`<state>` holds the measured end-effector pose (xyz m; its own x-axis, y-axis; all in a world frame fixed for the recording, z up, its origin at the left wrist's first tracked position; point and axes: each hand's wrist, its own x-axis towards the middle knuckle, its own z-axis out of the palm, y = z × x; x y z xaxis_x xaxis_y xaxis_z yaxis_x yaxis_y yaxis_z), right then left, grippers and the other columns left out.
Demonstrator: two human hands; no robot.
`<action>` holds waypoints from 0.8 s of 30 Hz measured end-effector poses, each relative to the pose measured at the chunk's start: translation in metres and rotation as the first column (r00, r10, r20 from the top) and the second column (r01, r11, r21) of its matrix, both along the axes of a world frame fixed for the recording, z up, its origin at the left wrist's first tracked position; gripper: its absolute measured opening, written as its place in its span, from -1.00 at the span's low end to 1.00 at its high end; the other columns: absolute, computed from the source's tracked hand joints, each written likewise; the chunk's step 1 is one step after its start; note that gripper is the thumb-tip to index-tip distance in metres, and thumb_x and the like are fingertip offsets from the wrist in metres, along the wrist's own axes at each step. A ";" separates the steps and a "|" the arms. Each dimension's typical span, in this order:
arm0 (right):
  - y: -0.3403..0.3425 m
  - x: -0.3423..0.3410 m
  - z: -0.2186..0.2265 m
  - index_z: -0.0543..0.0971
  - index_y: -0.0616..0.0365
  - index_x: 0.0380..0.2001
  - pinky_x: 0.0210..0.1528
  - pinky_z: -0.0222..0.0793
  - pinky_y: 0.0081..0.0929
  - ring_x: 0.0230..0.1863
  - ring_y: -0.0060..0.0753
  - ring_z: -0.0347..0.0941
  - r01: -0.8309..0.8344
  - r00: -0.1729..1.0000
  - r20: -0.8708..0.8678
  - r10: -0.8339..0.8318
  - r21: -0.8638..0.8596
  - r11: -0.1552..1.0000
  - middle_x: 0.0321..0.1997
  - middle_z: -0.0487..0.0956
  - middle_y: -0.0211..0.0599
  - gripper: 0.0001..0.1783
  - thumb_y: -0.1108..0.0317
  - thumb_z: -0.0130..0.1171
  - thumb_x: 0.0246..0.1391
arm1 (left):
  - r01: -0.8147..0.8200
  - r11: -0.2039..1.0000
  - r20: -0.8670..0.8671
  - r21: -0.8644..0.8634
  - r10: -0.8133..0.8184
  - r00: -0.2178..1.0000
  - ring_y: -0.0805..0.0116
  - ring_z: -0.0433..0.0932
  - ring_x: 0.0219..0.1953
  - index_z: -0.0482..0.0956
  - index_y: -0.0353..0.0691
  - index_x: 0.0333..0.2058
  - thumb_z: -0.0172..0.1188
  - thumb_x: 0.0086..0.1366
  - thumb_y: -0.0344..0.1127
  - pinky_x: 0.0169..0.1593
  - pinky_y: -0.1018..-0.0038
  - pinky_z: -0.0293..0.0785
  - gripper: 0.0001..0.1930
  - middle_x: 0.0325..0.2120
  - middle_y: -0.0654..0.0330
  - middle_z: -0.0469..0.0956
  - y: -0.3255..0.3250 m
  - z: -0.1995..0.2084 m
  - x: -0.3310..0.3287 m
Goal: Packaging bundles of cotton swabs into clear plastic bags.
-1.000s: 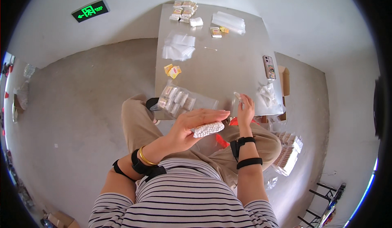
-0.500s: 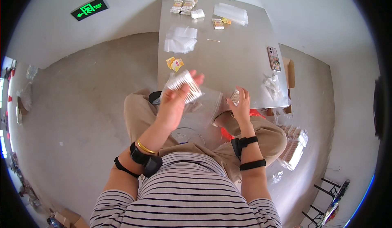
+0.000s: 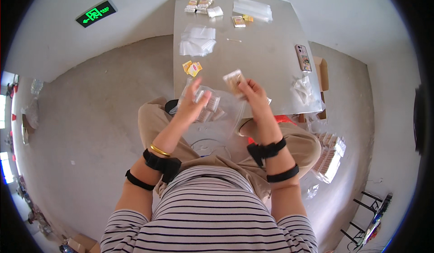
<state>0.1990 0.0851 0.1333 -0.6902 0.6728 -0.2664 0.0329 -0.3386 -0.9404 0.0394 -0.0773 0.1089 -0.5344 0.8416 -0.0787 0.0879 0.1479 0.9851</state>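
My left hand [image 3: 192,104] holds the edge of a clear plastic bag [image 3: 217,110] that has several small packets inside, at the near edge of the grey table [image 3: 253,54]. My right hand [image 3: 254,94] grips one small pale packet [image 3: 234,79] just above the bag's right side. Both hands hover over my lap, close together.
On the table lie a stack of clear bags [image 3: 197,40], two yellow packets [image 3: 192,67], a phone [image 3: 303,57], more packets at the far end [image 3: 201,0] and crumpled plastic [image 3: 302,89]. A big bag of packets [image 3: 330,155] rests on the floor at my right.
My left hand came down from holding a packet up over the table to the bag. My right hand now holds a packet raised beside it.
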 end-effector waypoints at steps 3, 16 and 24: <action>0.062 0.005 -0.030 0.56 0.28 -0.16 -0.23 0.37 -0.57 -0.30 -0.61 0.44 0.131 0.960 0.190 -0.207 0.350 0.927 -0.33 0.57 -0.43 -0.63 0.16 0.17 0.17 | -0.085 0.995 0.180 -0.044 0.092 0.979 0.25 0.24 0.26 0.14 -0.25 0.28 0.08 0.37 -0.01 0.27 0.39 0.16 -0.35 0.24 -0.01 0.20 -0.018 0.015 -0.023; -0.031 0.106 -0.088 0.55 0.25 -0.27 -0.34 0.35 -0.65 -0.37 -0.65 0.43 0.008 0.883 0.470 0.000 -0.014 1.000 -0.41 0.55 -0.44 -0.78 0.31 0.06 0.18 | -0.172 0.927 0.109 -0.332 0.219 0.970 0.03 0.10 0.33 0.00 -0.26 0.31 0.25 0.19 0.11 0.30 0.21 0.10 -0.10 0.29 -0.16 0.06 -0.037 -0.065 -0.066; -0.051 0.077 -0.118 0.40 0.37 0.08 -0.01 0.46 -0.40 -0.06 -0.22 0.55 0.103 0.970 0.242 0.001 -0.417 0.903 -0.04 0.56 -0.05 -0.61 0.42 -0.16 0.25 | -0.030 0.907 -0.535 -0.419 -0.220 0.816 -0.15 -0.02 0.35 -0.26 -0.05 0.37 0.52 -0.17 0.06 0.28 0.05 0.14 0.29 0.35 -0.13 -0.15 -0.020 -0.071 -0.034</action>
